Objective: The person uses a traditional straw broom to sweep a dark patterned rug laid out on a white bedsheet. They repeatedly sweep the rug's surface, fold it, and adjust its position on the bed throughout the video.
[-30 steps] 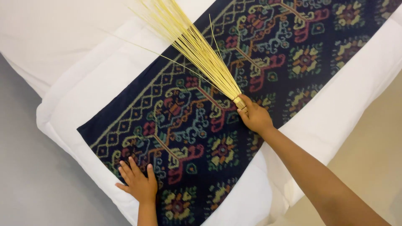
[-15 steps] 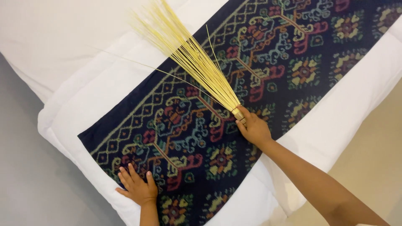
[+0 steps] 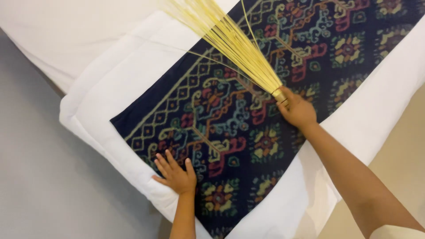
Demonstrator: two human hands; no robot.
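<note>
A dark blue patterned cloth (image 3: 274,115) lies spread across a white folded duvet (image 3: 110,88). My right hand (image 3: 297,110) is closed around the bound base of a yellow stick broom (image 3: 230,40). Its thin bristles fan out up and to the left over the cloth and the white bedding. My left hand (image 3: 175,175) lies flat with fingers spread on the cloth's near left edge, pressing it down.
A grey floor (image 3: 40,177) runs along the left of the bed. A beige floor strip (image 3: 398,150) shows at the lower right. More white bedding (image 3: 66,31) stretches toward the upper left.
The broom's bristles have shifted slightly across the cloth with my right hand. My left hand has stayed pressed on the cloth's edge. The view has drifted a little.
</note>
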